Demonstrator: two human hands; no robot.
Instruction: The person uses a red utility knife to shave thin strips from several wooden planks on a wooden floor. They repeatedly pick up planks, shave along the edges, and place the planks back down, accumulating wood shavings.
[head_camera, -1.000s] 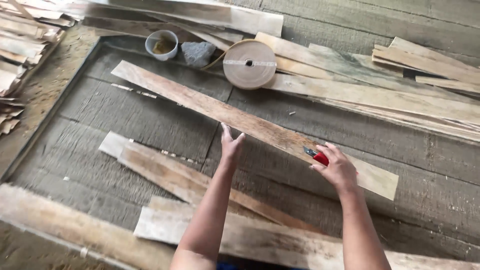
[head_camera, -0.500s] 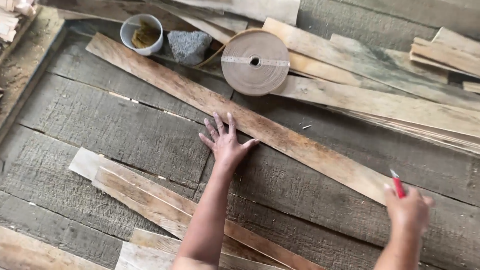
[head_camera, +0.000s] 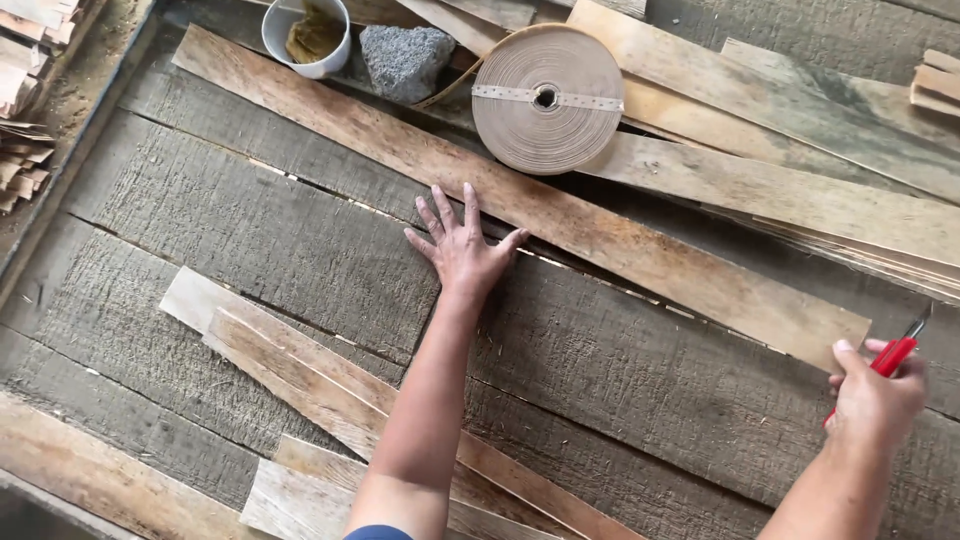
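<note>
On long veneer strip (head_camera: 560, 215) | left hand (head_camera: 462, 250) flat, fingers splayed | right hand (head_camera: 875, 400) fisted around red cutter (head_camera: 893, 357)

No packages, labels, signs or screens visible.

Red tool (head_camera: 893, 357) mostly buried in right hand (head_camera: 875, 400), tip too small to tell. White cup (head_camera: 307, 35) cut off by top edge; veneer stack (head_camera: 25, 110) clipped at left.
</note>
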